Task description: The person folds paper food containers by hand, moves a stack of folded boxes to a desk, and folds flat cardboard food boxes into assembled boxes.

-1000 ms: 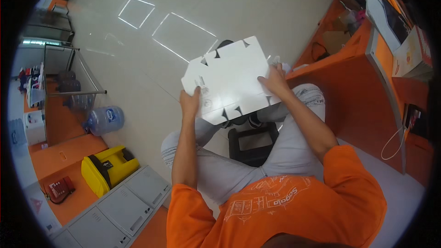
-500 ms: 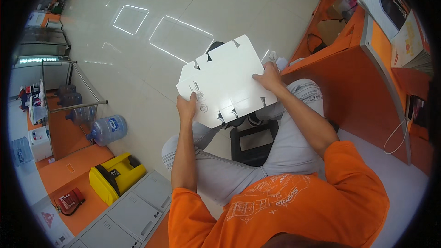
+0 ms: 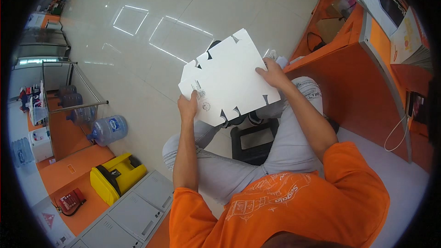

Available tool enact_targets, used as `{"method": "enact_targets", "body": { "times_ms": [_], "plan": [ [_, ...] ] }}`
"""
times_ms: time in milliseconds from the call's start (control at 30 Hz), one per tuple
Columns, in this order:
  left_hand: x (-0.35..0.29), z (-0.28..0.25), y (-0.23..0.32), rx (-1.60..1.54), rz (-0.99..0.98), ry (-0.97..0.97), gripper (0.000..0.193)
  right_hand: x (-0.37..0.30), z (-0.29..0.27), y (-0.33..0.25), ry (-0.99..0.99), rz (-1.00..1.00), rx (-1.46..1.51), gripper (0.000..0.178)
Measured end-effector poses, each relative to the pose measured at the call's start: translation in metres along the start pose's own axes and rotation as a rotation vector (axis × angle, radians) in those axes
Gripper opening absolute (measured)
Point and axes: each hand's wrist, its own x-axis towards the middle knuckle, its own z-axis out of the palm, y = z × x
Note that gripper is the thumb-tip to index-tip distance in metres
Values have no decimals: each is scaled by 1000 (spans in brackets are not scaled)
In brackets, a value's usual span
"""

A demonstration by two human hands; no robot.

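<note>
White card (image 3: 229, 76) — long axis slanting up rightward; left fingers (image 3: 194, 96) and right fingers (image 3: 261, 70) pinch its opposite ends.

Blk print (image 3: 198, 87) marks L edge of wht cardboard (image 3: 234, 73); wht lettering (image 3: 288, 194), orange tee (image 3: 330, 202); blue label (image 3: 114, 123), water jug (image 3: 99, 133); red-triangle sign (image 3: 48, 219).

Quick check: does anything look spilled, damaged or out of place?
No spill shows, and the white card's notches look cut, not torn. Only the white cable, dangling in a loose loop against the orange desk, looks untidy.
</note>
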Motion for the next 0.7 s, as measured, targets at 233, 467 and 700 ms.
{"method": "enact_targets", "body": {
  "times_ms": [233,467,700],
  "plan": [
    [-8,1,8,-59,49,28,54,-11,-6,-19,-25,-38,150,48],
    [0,-42,-12,-26,-62,-7,74,-53,-40,-90,-215,-17,501,42],
    [-156,-97,153,91,735,-147,82,-120,16,-82,202,101,888,31]
  ]
}}
